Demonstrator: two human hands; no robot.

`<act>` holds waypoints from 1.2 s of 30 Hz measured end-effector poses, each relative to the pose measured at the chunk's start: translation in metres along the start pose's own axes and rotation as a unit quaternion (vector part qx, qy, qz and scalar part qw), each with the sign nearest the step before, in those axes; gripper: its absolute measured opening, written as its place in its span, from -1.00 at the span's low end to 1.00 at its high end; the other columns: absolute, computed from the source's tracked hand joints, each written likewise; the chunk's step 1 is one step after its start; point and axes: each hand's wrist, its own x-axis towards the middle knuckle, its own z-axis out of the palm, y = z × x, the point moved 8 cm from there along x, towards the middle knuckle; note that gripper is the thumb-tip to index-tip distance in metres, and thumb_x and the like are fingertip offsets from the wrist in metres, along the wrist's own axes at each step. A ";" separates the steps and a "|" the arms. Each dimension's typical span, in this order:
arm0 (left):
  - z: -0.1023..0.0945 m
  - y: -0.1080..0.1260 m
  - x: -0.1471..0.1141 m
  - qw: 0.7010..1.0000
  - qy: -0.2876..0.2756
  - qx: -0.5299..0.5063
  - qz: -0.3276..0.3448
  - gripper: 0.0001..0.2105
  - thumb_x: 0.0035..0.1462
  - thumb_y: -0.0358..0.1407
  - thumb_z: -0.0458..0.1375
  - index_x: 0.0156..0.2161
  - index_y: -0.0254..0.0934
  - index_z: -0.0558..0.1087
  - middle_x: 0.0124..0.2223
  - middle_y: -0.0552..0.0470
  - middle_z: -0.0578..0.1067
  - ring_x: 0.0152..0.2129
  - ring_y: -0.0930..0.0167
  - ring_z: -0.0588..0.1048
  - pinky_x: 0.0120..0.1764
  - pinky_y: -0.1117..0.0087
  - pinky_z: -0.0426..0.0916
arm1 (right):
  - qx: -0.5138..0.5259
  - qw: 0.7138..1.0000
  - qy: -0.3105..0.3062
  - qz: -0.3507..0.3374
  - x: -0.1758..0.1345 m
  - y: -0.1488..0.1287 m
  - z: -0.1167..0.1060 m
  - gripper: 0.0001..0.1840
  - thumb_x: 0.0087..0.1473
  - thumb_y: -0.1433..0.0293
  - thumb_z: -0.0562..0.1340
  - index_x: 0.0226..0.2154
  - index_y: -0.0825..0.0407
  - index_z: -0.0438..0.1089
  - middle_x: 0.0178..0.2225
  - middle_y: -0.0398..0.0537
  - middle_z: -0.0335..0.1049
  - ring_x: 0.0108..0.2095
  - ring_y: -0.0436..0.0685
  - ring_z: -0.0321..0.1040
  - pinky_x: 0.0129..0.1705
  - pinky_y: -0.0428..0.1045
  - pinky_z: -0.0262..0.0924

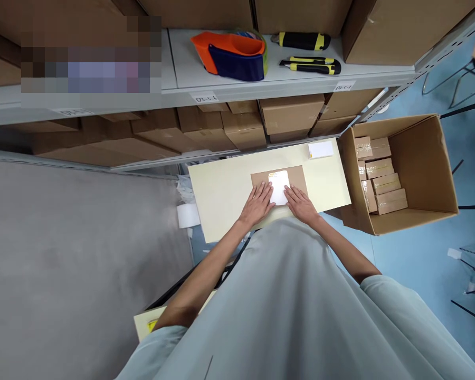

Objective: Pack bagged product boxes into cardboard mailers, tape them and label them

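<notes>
On the cream tabletop [221,195] lies a flat brown cardboard piece [260,177]. Centred on it is a white rectangular item [279,189] with small orange marks along its top edge; I cannot tell if it is a label or a thin box. My left hand [258,201] lies flat with fingers stretched, touching the white item's left side and the cardboard. My right hand [301,203] rests the same way at the white item's right side. A small white box or stack of labels [320,150] sits near the table's far right corner.
An open carton [421,158] holding several small brown boxes [391,200] stands right of the table. Beyond the table, a grey shelf [237,95] carries cartons, an orange and blue tape dispenser [237,55] and utility knives [312,65]. A white roll [188,215] is at the left.
</notes>
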 end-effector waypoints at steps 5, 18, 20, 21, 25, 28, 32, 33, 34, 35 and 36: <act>0.010 0.007 -0.017 0.999 -0.018 0.010 0.024 -0.35 0.55 -0.10 -0.13 0.58 -0.39 0.03 0.61 -0.18 0.00 0.57 0.10 -0.07 0.55 -0.07 -0.12 | -0.003 1.000 -0.002 -0.008 -0.011 -0.003 0.007 -0.36 0.54 0.33 -0.06 0.56 0.13 0.03 0.57 0.08 -0.07 0.59 0.30 -0.16 0.57 0.31 -0.04; 0.018 0.018 -0.045 0.996 -0.048 0.029 0.071 -0.36 0.55 -0.11 -0.14 0.59 -0.33 0.05 0.61 -0.11 0.00 0.57 0.10 -0.07 0.55 -0.08 -0.11 | -0.019 1.000 -0.002 -0.007 -0.040 -0.017 0.017 -0.33 0.52 0.37 -0.05 0.58 0.11 -0.06 0.58 0.04 -0.10 0.59 0.27 -0.16 0.58 0.29 -0.06; 0.018 0.018 -0.047 0.996 -0.046 0.030 0.076 -0.37 0.55 -0.12 -0.14 0.59 -0.31 0.05 0.61 -0.10 0.01 0.57 0.11 -0.06 0.55 -0.08 -0.10 | -0.019 1.000 0.000 -0.006 -0.042 -0.018 0.018 -0.31 0.52 0.38 -0.05 0.59 0.10 -0.10 0.58 0.04 -0.12 0.59 0.27 -0.18 0.59 0.29 -0.07; 0.017 0.018 -0.047 0.995 -0.044 0.032 0.078 -0.38 0.55 -0.13 -0.13 0.59 -0.29 0.06 0.61 -0.10 0.01 0.57 0.11 -0.06 0.55 -0.08 -0.09 | -0.019 1.000 0.001 -0.006 -0.043 -0.018 0.019 -0.31 0.52 0.38 -0.06 0.59 0.10 -0.11 0.58 0.05 -0.12 0.60 0.27 -0.18 0.59 0.29 -0.08; 0.016 0.021 -0.049 0.995 -0.040 0.042 0.084 -0.39 0.54 -0.13 -0.11 0.57 -0.28 0.11 0.61 -0.14 0.01 0.57 0.08 -0.04 0.53 -0.09 -0.07 | -0.015 1.000 0.011 -0.002 -0.045 -0.020 0.022 -0.29 0.51 0.39 -0.05 0.60 0.09 -0.15 0.59 0.06 -0.12 0.59 0.27 -0.17 0.58 0.30 -0.08; 0.014 0.023 -0.048 0.995 -0.040 0.050 0.083 -0.40 0.53 -0.13 -0.09 0.56 -0.25 0.16 0.61 -0.14 0.03 0.56 0.07 -0.01 0.52 -0.07 -0.01 | -0.015 1.000 0.017 0.004 -0.044 -0.023 0.024 -0.29 0.50 0.40 -0.02 0.60 0.07 -0.12 0.59 0.10 -0.14 0.60 0.29 -0.18 0.58 0.33 -0.08; 0.009 0.025 -0.046 0.995 -0.038 0.052 0.080 -0.42 0.52 -0.15 -0.05 0.54 -0.19 0.20 0.60 -0.12 0.06 0.55 0.09 0.03 0.49 -0.03 0.08 | -0.025 1.000 0.012 0.000 -0.039 -0.032 0.027 -0.31 0.46 0.45 0.04 0.56 0.06 0.03 0.60 0.13 -0.18 0.60 0.31 -0.23 0.57 0.33 -0.09; 0.008 0.025 -0.046 0.995 -0.038 0.051 0.081 -0.42 0.52 -0.15 -0.05 0.54 -0.19 0.20 0.60 -0.13 0.07 0.55 0.09 0.04 0.48 -0.03 0.09 | -0.028 1.000 0.009 -0.001 -0.037 -0.034 0.028 -0.31 0.44 0.47 0.06 0.55 0.05 0.06 0.60 0.13 -0.20 0.61 0.31 -0.23 0.58 0.33 -0.10; 0.007 0.025 -0.046 0.995 -0.038 0.049 0.081 -0.43 0.52 -0.16 -0.04 0.54 -0.19 0.21 0.60 -0.14 0.07 0.55 0.10 0.04 0.48 -0.03 0.09 | -0.032 0.999 0.006 -0.001 -0.035 -0.035 0.029 -0.30 0.42 0.49 0.08 0.55 0.05 0.07 0.61 0.13 -0.22 0.61 0.30 -0.24 0.58 0.33 -0.11; 0.007 0.025 -0.046 0.995 -0.039 0.047 0.082 -0.43 0.52 -0.17 -0.05 0.54 -0.20 0.22 0.60 -0.14 0.08 0.55 0.10 0.05 0.48 -0.03 0.10 | -0.035 0.999 0.004 -0.001 -0.034 -0.037 0.029 -0.29 0.41 0.50 0.09 0.54 0.04 0.07 0.61 0.13 -0.23 0.61 0.30 -0.24 0.58 0.32 -0.12; 0.006 0.025 -0.046 0.995 -0.040 0.044 0.083 -0.44 0.52 -0.17 -0.06 0.53 -0.21 0.23 0.60 -0.15 0.08 0.55 0.10 0.05 0.48 -0.03 0.10 | -0.038 0.999 0.003 0.000 -0.034 -0.037 0.028 -0.29 0.41 0.50 0.10 0.54 0.04 0.08 0.61 0.13 -0.24 0.61 0.30 -0.24 0.58 0.31 -0.12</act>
